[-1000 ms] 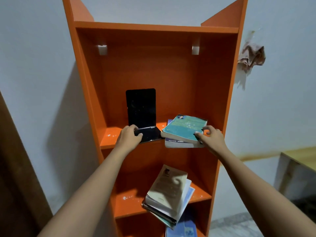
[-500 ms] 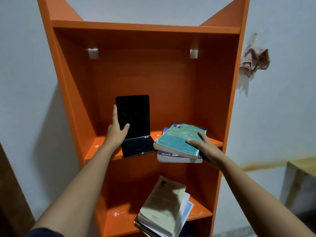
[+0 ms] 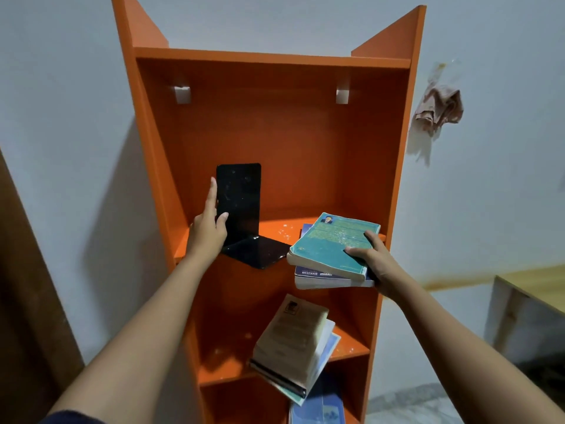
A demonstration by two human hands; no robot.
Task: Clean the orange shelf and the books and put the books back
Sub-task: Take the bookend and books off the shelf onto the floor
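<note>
Orange shelf (image 3: 394, 154), middle board: right hand (image 3: 371, 258) grips the teal book (image 3: 331, 246) lying flat, long axis front-to-back, overhanging the edge; left hand (image 3: 208, 231) clasps the upright black bookend (image 3: 238, 197).

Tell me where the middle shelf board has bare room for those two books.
Bare board lies behind the black bookend base and left of the teal book, back to the rear panel. The front right edge is crowded by the overhanging book stack; the lower board's left half is also free.
</note>
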